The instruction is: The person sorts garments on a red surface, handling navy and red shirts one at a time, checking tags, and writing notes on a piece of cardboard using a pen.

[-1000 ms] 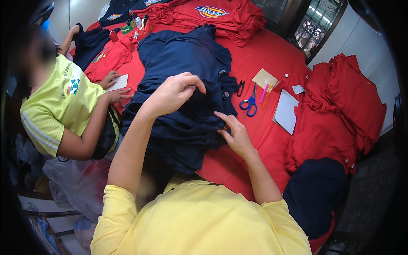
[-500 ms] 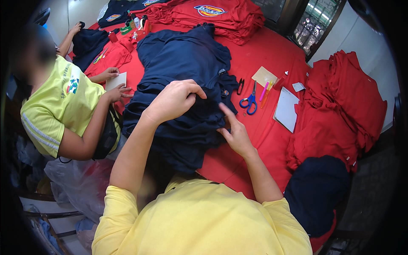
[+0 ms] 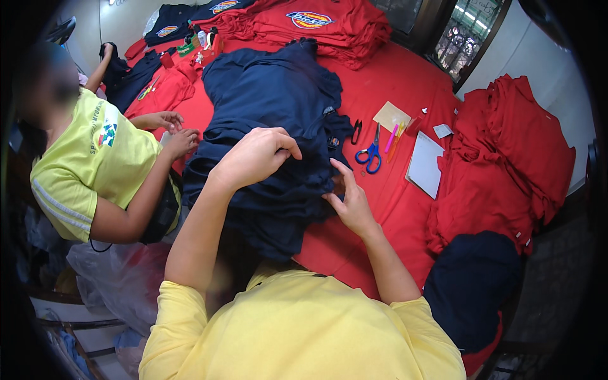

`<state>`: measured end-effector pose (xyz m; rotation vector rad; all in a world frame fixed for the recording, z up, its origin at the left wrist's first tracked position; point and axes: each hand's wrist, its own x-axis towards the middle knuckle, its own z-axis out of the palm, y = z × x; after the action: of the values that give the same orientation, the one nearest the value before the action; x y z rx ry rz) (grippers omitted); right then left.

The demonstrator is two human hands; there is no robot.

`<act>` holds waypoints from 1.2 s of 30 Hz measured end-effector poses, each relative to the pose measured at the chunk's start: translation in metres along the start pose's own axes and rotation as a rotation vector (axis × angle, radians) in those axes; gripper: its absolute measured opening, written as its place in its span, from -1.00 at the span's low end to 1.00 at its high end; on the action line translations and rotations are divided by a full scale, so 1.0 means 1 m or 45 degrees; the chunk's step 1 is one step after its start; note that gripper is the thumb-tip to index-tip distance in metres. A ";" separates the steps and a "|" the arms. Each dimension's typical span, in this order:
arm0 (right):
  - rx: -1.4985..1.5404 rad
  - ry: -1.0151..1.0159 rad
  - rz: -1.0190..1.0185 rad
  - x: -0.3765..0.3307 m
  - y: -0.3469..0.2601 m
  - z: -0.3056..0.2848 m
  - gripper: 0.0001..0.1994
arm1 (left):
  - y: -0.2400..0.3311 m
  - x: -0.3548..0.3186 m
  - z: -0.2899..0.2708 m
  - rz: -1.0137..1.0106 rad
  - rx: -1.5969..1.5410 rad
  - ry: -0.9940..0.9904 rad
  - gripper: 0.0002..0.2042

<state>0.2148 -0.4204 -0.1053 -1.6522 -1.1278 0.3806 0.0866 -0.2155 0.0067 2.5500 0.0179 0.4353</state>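
Observation:
A pile of navy shirts lies in front of me on the red-covered table. My left hand is over the near part of the pile, its fingers curled and bent in toward the thumb. Anything between those fingertips is too small or hidden to make out. At the pile's right edge, my right hand has its thumb and bent fingers around the edge of a navy shirt. Small labels show on the dark cloth just beyond the right hand.
Right of the pile lie thread snips, blue-handled scissors, a pink pen, brown card and a white pad. Red garments are heaped at right, others at the back. A co-worker stands left.
My right fingers have bent in closer to the shirt edge. My left hand has shifted slightly down. The co-worker's hands have moved and the white card is now mostly hidden.

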 end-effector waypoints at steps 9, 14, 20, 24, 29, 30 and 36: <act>-0.042 0.039 -0.013 -0.002 0.004 0.001 -0.25 | 0.005 -0.002 0.003 -0.023 -0.048 0.063 -0.86; 0.039 0.043 -0.020 -0.002 0.007 0.003 -0.25 | 0.004 -0.002 -0.001 0.013 -0.032 0.021 -0.87; 0.020 0.052 -0.005 -0.004 0.005 0.002 -0.27 | 0.016 0.001 0.001 -0.048 0.117 0.343 -0.84; 0.072 0.073 -0.013 -0.003 0.005 0.001 -0.26 | 0.028 -0.008 0.023 0.037 0.229 -0.082 -0.61; 0.090 0.101 -0.020 -0.005 0.010 0.007 -0.28 | 0.013 -0.003 0.030 -0.045 -0.126 0.222 -0.82; 0.086 0.106 -0.009 -0.005 0.010 0.007 -0.28 | 0.014 -0.003 0.028 -0.130 -0.201 0.388 -0.87; 0.132 0.129 -0.029 0.002 0.012 0.005 -0.31 | 0.016 -0.012 0.027 0.109 0.095 0.124 -0.89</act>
<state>0.2177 -0.4159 -0.1178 -1.5491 -1.0340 0.3316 0.0825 -0.2449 -0.0101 2.6075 -0.0399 0.6018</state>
